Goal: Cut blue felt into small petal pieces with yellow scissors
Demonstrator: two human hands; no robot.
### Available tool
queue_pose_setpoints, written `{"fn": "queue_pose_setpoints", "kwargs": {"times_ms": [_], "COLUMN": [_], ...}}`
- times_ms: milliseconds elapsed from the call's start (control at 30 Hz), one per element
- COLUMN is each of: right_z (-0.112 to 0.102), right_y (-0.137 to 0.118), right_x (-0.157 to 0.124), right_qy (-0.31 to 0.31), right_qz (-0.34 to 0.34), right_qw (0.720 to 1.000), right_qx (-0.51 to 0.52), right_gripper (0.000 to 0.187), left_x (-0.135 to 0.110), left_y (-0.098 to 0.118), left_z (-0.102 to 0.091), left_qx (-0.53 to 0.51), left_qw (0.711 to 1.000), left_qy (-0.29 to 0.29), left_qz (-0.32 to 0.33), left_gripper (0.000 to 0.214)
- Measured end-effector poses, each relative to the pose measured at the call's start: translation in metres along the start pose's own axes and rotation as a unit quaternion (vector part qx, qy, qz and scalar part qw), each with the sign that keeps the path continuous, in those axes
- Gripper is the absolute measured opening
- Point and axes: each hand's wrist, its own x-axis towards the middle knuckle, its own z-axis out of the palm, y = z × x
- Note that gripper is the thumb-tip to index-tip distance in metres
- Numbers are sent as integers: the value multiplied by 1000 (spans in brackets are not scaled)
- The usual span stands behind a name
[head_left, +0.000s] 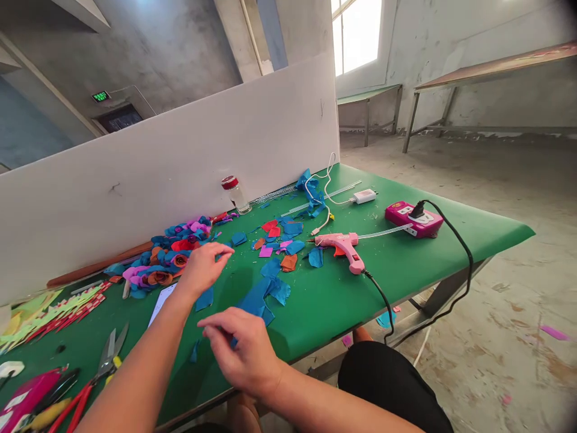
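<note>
Blue crepe paper (252, 299) lay in a crumpled sheet on a green worktop (306, 313), just beyond a person's right hand (246, 352), whose fingers were bent inward above the near edge. Farther forward, the left hand (206, 267) hung beside a bank of paper flowers (183, 246) in blue, purple and rust, its fingers loosely curled; whether either hand's fingertips pinched anything could not be told. Blue, red, purple and orange-brown paper scraps (293, 228) were scattered between the flowers and a pink hot-glue gun (342, 242), which lay with a clear glue stick (383, 232) jutting from its back toward a magenta power strip (415, 221). A red-lidded glass jar (238, 197) stood near a white partition (180, 162) at the far side, and a white charger (364, 196) lay to the right. Scissors (107, 361) rested at lower left, beside the left forearm.
</note>
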Motion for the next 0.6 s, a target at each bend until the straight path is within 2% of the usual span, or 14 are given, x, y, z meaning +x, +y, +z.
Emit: {"fn": "queue_pose_setpoints", "kwargs": {"times_ms": [67,133,200,267,333,433,533,600], "right_z": [-15,-37,-58,-74,-81,-80,-75,-71], "right_y": [-2,-2,0,1,1,1,3,6], "right_x": [12,28,44,53,56,50,45,43], "right_qy": [33,108,202,252,258,228,208,205], "right_qz": [30,89,121,129,146,179,211,230], "right_qw": [999,989,970,956,951,952,949,946], "right_qx": [29,54,61,76,91,101,107,99], "right_gripper": [24,27,26,25,28,31,35,40], "left_x": [-34,-65,-90,-105,-111,-111,-112,-115], "left_y": [10,19,28,35,42,49,51,51], "left_z": [-10,-12,-5,7,20,33,35,31], "left_qx": [-13,-48,-94,-130,-156,-210,-296,-367], "left_qw": [999,994,985,979,975,962,936,907], "left_qy": [4,-2,-24,-41,-35,-17,3,26], "left_qz": [-38,-103,-145,-151,-157,-172,-190,-206], "left_gripper": [26,28,26,21,16,11,15,18]}}
